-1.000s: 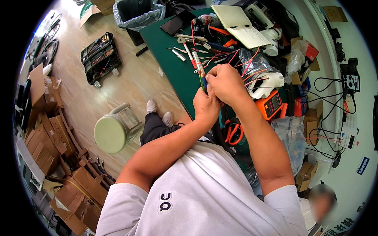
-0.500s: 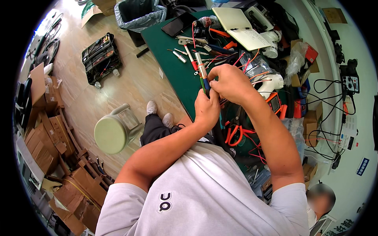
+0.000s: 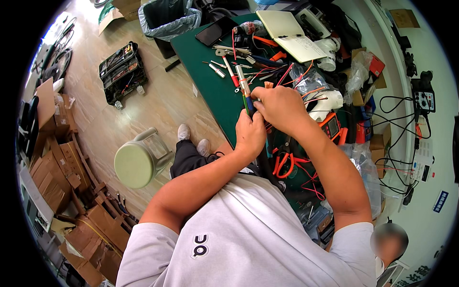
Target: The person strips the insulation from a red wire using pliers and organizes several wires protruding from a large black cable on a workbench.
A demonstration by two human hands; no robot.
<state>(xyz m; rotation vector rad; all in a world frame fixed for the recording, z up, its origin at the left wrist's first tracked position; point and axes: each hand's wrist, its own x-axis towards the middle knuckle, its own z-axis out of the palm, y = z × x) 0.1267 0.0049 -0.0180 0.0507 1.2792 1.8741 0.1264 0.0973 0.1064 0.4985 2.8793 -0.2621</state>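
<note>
My left hand is closed around a cable with green and blue wires, held upright over the near edge of the green table. At the cable's upper end are shiny silver metal cylinders. Against the wires, just above the left fist, my right hand has its fingers curled in a pinch. What sits between those fingers is hidden. A red-and-silver tool lies beside the cable's tip. A loose silver metal pin rests to its left.
The green table bears a phone, an open notebook, orange-handled scissors and an orange meter. A green stool and an open toolbox stand on the floor. Another person is at lower right.
My right hand has turned slightly and slid down a little along the wires, its fingers shifting. My left hand stays almost in place with the cable.
</note>
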